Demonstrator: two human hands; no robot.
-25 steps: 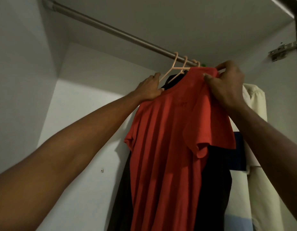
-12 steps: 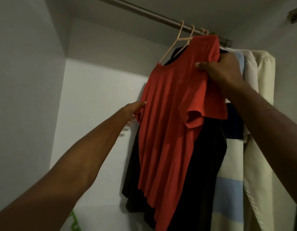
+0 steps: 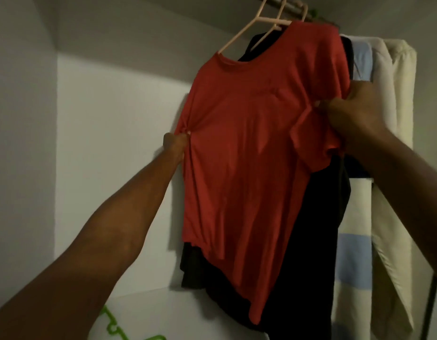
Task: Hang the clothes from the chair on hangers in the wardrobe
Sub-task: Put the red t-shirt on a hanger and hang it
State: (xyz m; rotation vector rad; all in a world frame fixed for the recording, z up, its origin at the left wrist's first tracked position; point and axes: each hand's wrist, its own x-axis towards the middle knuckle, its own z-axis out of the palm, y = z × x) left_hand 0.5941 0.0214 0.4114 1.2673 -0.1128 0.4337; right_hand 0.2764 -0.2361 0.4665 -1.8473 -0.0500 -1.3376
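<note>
Head view looks up into the wardrobe (image 3: 114,119), whose pale walls fill the left side. Largest thing in it is the red T-shirt (image 3: 239,155), hanging on a pink hanger (image 3: 239,35) at the front of a row of garments, with a black garment (image 3: 310,236) just behind it and a cream garment (image 3: 394,133) and a blue-and-white striped one (image 3: 352,241) further right. The step in hand looks like straightening the shirt once it is hung. The left hand (image 3: 175,143) pinches the shirt's left side seam below the sleeve, fingers closed on a small bunch of cloth. The right hand (image 3: 355,111) grips the right side near the sleeve, fingers closed on the fabric there.

To do this well, both hands should pull gently outward and downward together so the body hangs flat, without dragging the collar off the hanger's shoulder. The right sleeve is folded up over the chest and wants smoothing down.

Much is hidden. The rail is nearly cut off at the top edge, so I cannot tell how firmly the hook sits. The hanger's right arm is covered by cloth. The chair is out of sight. Something green (image 3: 114,325) at the bottom is too cropped to identify, and the dim light blurs detail.
</note>
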